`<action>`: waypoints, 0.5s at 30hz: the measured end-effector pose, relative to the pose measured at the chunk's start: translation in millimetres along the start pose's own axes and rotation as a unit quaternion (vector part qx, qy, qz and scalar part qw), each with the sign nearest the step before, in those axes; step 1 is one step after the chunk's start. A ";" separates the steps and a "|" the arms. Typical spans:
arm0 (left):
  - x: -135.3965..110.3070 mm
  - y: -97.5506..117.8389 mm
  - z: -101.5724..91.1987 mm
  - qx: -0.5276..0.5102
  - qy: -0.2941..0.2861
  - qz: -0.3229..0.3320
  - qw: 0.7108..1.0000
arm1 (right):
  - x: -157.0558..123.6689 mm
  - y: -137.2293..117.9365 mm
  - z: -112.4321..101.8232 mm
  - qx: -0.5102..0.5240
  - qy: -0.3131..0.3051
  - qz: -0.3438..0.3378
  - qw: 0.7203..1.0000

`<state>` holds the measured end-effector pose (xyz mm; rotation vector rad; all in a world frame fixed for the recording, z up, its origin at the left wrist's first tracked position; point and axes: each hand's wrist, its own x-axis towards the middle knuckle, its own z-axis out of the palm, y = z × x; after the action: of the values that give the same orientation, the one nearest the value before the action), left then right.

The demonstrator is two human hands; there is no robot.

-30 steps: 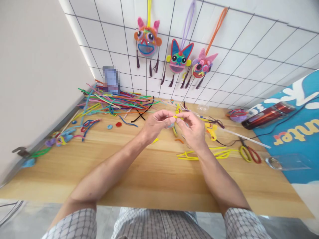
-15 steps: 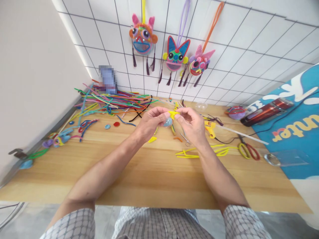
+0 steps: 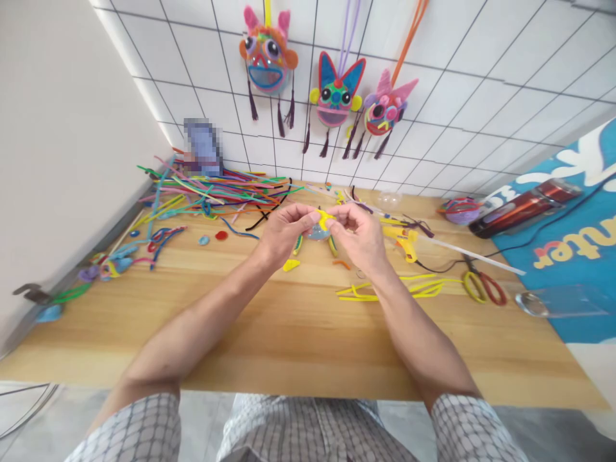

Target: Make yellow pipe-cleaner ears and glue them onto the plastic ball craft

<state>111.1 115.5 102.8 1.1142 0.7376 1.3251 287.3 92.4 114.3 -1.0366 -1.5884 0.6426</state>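
Note:
A small yellow piece, seemingly bent pipe cleaner (image 3: 326, 219), is pinched between the fingertips of my left hand (image 3: 283, 236) and my right hand (image 3: 360, 239). Just beneath it shows a pale blue, see-through round thing (image 3: 317, 233), partly covered by the fingers; I cannot tell whether they touch. Green and yellow handles (image 3: 333, 246), likely of pliers, poke out below my hands. On the table near my left hand lies a flat yellow piece (image 3: 291, 265). An orange scrap (image 3: 341, 264) and loose yellow pipe cleaners (image 3: 359, 295) lie close to my right wrist.
A yellow glue gun (image 3: 407, 244) and scissors (image 3: 481, 287) lie to the right, with a red thermos (image 3: 524, 208) and a clear tumbler (image 3: 563, 303) beyond. Many coloured pipe cleaners (image 3: 226, 192) heap at the back left. Three decorated masks (image 3: 335, 96) hang on the tiled wall.
Both hands have shifted slightly left and up in the picture as the view moved. The yellow piece has turned between the fingertips.

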 end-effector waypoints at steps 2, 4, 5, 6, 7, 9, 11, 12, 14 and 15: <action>0.6 -1.4 -0.4 0.020 0.016 0.001 1.000 | -0.1 0.9 0.4 -0.018 -0.002 -0.005 1.000; 0.8 -2.9 -0.7 0.037 0.027 0.005 0.999 | -0.2 1.2 0.2 -0.024 -0.011 0.001 1.000; 0.8 -3.7 -0.9 0.043 0.029 0.007 0.999 | -0.1 1.2 -0.1 -0.025 -0.016 0.007 1.000; 0.7 -4.6 -0.9 0.047 0.031 0.010 0.998 | 0.0 1.4 -0.3 -0.025 -0.020 0.013 0.999; 0.6 -5.6 -0.8 0.048 0.032 0.012 0.998 | 0.1 1.8 -0.6 -0.026 -0.023 0.018 0.999; 0.2 -7.6 -0.1 0.042 0.036 0.013 0.998 | 0.4 3.5 -0.8 -0.022 -0.025 0.022 0.999; -0.2 -9.5 1.2 0.032 0.045 0.010 0.998 | 0.6 6.5 -0.6 -0.015 -0.028 0.026 0.999; -0.3 -10.4 2.0 0.026 0.050 0.007 0.998 | 0.5 8.3 -0.4 -0.013 -0.029 0.029 0.999; -0.7 -12.2 3.4 0.017 0.057 0.003 0.998 | 0.2 11.7 0.0 -0.013 -0.033 0.037 0.999; -0.9 -13.0 3.9 0.012 0.058 0.001 0.998 | -0.1 13.1 0.2 -0.016 -0.035 0.040 0.998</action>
<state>119.3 115.2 92.0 1.0643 0.8401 1.3940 290.9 98.6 103.3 -1.1174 -1.6291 0.7171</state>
